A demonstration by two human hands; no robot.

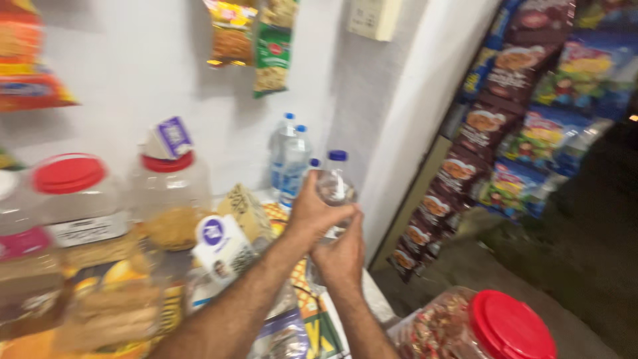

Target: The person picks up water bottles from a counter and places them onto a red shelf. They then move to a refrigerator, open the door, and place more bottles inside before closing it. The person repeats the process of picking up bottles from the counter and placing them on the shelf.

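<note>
A clear plastic water bottle [335, 181] with a blue cap stands upright at the far end of a crowded counter. My left hand [318, 211] wraps around its left side near the top. Lower on the bottle, my right hand [341, 256] grips the body from the front. Two more blue-capped water bottles [290, 156] stand just behind it against the white wall.
Clear jars with red lids [70, 199] [171, 193] stand at the left, holding snacks. Another red-lidded jar [488, 327] of sweets sits at the bottom right. Snack packets hang on the wall [252, 40] and in strips at the right [492, 126]. Small boxes [246, 211] crowd the counter.
</note>
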